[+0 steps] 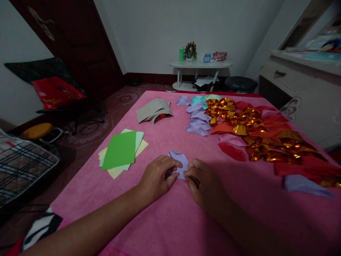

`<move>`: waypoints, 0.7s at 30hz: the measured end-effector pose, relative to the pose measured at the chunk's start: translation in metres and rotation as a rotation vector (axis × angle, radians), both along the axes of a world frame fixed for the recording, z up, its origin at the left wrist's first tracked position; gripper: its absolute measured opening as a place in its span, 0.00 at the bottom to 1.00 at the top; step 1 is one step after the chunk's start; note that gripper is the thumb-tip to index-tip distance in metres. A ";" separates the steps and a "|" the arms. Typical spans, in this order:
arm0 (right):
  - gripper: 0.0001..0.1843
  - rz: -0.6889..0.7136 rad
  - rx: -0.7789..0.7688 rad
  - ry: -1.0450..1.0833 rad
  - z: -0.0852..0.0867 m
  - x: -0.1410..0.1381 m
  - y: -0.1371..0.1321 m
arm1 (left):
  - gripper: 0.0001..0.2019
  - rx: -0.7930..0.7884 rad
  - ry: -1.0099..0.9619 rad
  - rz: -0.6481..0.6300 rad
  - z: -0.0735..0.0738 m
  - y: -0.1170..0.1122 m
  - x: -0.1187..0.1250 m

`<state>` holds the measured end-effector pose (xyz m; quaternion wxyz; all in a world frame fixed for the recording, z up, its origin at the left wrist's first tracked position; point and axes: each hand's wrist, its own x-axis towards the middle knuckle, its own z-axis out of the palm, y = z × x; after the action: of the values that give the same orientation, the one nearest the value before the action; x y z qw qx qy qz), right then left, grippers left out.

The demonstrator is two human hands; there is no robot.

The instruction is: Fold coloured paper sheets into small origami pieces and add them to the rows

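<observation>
A partly folded sheet of lavender paper lies on the pink cloth in front of me. My left hand pinches its left side between thumb and fingers. On the opposite side, my right hand grips the right edge with bent fingers. The fingertips cover parts of both edges. Left of my hands, a green sheet rests on top of pale green and yellow sheets. Folded lavender pieces stand in a group farther back on the right.
Shiny gold folded pieces and red ones crowd the right of the table. A stack of grey paper sits at the back left. Beyond the pink-covered table are a white side table and a dark chair with a red bag.
</observation>
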<state>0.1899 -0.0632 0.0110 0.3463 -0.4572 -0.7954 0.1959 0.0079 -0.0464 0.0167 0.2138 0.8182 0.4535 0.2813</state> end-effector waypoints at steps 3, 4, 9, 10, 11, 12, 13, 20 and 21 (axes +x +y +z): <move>0.10 -0.001 -0.015 -0.015 0.000 0.000 -0.001 | 0.10 -0.010 -0.019 -0.010 -0.004 0.002 -0.002; 0.09 -0.003 -0.019 -0.025 -0.001 0.000 -0.001 | 0.09 -0.011 -0.023 -0.006 -0.005 0.003 -0.002; 0.09 0.005 -0.013 -0.045 -0.001 0.000 -0.002 | 0.08 0.020 -0.023 0.006 -0.009 0.001 0.000; 0.09 0.006 -0.007 -0.046 -0.001 0.000 -0.002 | 0.08 0.033 -0.017 -0.007 -0.009 0.001 0.001; 0.08 0.006 -0.004 -0.050 0.000 0.000 -0.002 | 0.09 0.047 -0.007 -0.023 -0.010 0.001 0.001; 0.08 0.002 -0.002 -0.055 0.001 0.000 -0.002 | 0.09 0.059 0.002 -0.037 -0.010 0.001 0.001; 0.08 -0.003 -0.003 -0.061 0.001 0.000 -0.002 | 0.09 0.066 0.014 -0.048 -0.009 0.001 0.002; 0.07 -0.070 -0.014 -0.102 0.002 -0.002 -0.004 | 0.09 0.043 0.082 -0.038 -0.004 0.002 0.003; 0.08 -0.066 0.004 -0.120 0.001 -0.002 -0.004 | 0.09 0.043 0.081 -0.038 -0.004 0.002 0.003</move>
<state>0.1875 -0.0673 0.0123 0.3053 -0.4935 -0.7995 0.1552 0.0105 -0.0440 0.0126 0.1830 0.8419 0.4398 0.2535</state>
